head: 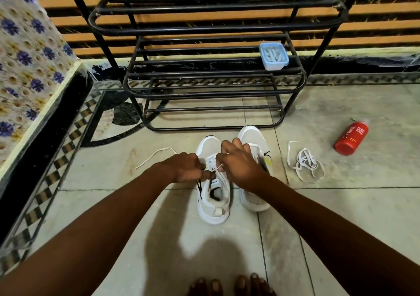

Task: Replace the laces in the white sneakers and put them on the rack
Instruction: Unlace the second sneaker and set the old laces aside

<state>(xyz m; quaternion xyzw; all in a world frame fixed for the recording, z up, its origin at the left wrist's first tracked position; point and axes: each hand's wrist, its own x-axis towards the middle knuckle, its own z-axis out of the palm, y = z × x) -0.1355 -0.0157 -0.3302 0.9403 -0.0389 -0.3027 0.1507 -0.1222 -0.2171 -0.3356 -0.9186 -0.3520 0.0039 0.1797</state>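
Lacing is judged under way on the left sneaker (213, 195), set on the floor (136, 205) before the rack (213, 73); a lace (220, 165) is pinched by the left hand (185, 167) and right hand (241, 162); threading through the next eyelet is called for.

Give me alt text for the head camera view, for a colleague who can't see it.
Both hands, left hand and right hand, work a white lace at the left sneaker on the tiled floor, the right sneaker beside it. A black metal rack stands behind, holding only a blue container. A loose lace pile and a red bottle lie to the right.
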